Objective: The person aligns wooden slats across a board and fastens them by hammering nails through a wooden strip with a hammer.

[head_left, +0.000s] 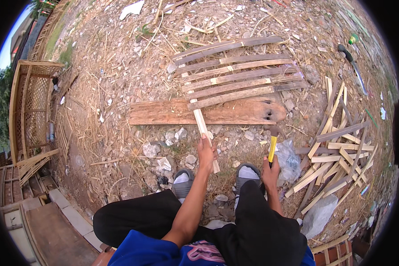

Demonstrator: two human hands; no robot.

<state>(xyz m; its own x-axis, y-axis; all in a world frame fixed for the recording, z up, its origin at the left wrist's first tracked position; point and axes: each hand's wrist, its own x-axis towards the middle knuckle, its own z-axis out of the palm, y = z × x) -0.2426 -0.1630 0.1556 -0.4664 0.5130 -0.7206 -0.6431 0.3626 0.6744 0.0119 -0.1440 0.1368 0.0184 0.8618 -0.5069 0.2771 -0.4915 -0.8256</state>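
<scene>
My left hand [206, 153] is closed round the near end of a pale wooden strip [200, 123], which runs away from me under the ends of several slats [235, 82]. These slats lie roughly parallel, crosswise, forming a rack-like panel. Beneath the panel's near side, a thick reddish-brown board [159, 113] rests on the ground. In my right hand [270, 172] is a hammer [272, 146] with a yellow and black handle; its head is up beside the board's right end. A crumpled clear plastic bag [287, 160] lies just right of the hammer.
A loose pile of cut wooden strips [337, 159] spreads at the right, near a big grey stone [320, 216]. Farther off lies a saw [354, 66] with a dark handle. A wooden lattice frame [33, 111] stands at the left. Stones and dry straw litter the ground.
</scene>
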